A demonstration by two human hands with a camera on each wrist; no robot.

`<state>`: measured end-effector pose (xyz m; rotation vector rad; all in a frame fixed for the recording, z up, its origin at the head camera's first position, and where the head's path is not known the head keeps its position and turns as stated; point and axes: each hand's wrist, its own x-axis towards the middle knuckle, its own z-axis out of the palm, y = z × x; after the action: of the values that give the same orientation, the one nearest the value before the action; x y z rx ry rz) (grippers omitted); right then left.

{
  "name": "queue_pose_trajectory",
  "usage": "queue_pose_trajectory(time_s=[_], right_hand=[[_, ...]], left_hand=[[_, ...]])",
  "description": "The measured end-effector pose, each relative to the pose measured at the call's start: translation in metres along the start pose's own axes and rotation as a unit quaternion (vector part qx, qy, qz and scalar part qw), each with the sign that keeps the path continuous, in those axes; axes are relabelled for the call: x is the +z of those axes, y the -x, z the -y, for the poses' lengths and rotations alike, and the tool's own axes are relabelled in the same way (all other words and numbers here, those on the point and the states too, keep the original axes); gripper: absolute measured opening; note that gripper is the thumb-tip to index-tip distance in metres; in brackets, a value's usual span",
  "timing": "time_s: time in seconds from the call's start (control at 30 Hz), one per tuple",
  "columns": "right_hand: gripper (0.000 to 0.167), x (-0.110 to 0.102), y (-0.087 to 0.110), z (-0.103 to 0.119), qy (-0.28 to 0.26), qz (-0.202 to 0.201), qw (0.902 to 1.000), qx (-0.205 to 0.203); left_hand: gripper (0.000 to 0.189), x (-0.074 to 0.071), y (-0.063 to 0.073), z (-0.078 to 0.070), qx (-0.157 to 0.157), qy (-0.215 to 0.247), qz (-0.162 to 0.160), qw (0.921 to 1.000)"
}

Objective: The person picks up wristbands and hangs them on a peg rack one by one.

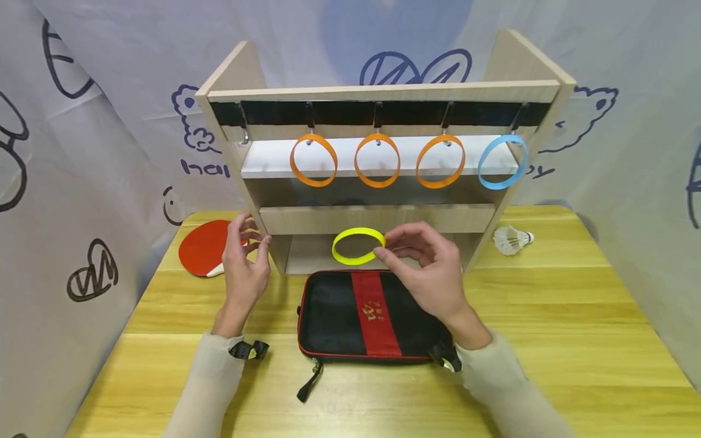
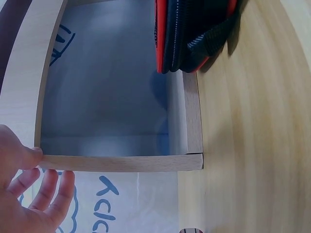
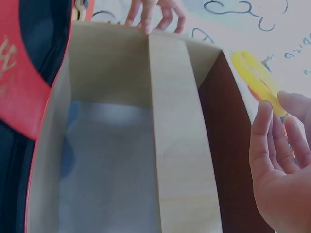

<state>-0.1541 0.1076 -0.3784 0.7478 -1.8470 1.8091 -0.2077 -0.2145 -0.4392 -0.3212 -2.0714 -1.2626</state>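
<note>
My right hand (image 1: 429,271) pinches a yellow wristband (image 1: 358,246) between thumb and fingers, in front of the lower part of a wooden shelf unit (image 1: 378,219). The same yellow band (image 3: 257,80) shows in the right wrist view. At the shelf's left side panel, my left hand (image 1: 246,261) holds the panel's front edge, thumb in front and fingers behind, as the left wrist view shows. Three orange wristbands (image 1: 378,182) and one light blue wristband (image 1: 487,182) hang from hooks on a black strip (image 1: 345,114). The leftmost hook (image 1: 244,137) carries no band.
A black zip case (image 1: 334,316) with a red stripe lies before the shelf. Left of the shelf is a red table tennis bat (image 1: 202,246); at its right lies a shuttlecock (image 1: 510,241). Everything stands on a wooden table (image 1: 575,340), with drawn-on white sheeting (image 1: 109,152) around.
</note>
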Motion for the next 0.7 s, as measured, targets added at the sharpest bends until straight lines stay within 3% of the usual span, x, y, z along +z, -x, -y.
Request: queue_pose_trajectory(time_s=[0.2, 0.7], right_hand=[[0.037, 0.014, -0.004, 0.004, -0.022, -0.009, 0.9996, -0.016], [0.026, 0.066, -0.036, 0.012, -0.063, -0.03, 0.9958, -0.059]], left_hand=[[0.053, 0.0, 0.0, 0.0, 0.005, 0.002, 0.002, 1.0], [0.053, -0.001, 0.0, -0.001, -0.005, 0.002, 0.002, 1.0]])
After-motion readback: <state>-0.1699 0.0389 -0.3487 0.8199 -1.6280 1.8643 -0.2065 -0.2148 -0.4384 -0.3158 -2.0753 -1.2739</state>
